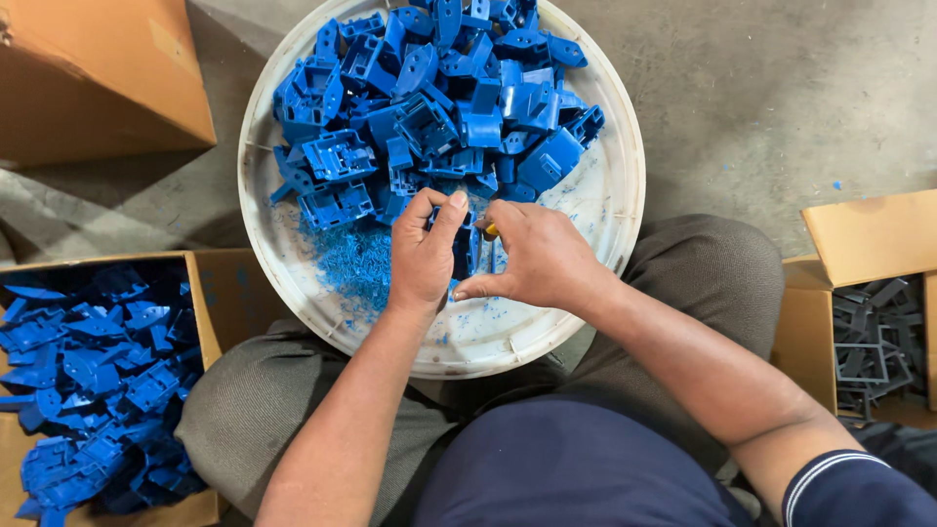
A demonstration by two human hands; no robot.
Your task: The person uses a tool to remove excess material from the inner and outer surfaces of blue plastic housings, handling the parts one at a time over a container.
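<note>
Both hands, left hand (pixel 422 256), right hand (pixel 539 256), hiding blue part (pixel 467 249), tool unclear

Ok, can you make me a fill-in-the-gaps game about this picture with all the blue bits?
1. The left hand and right hand hold one plastic part of the colour ____.
2. The pile of blue parts lies in a round white ____.
3. The cardboard box on the left of the picture is filled with ____ parts.
4. The box on the right holds parts of the colour ____.

Missing words: blue; tray; blue; grey
</note>
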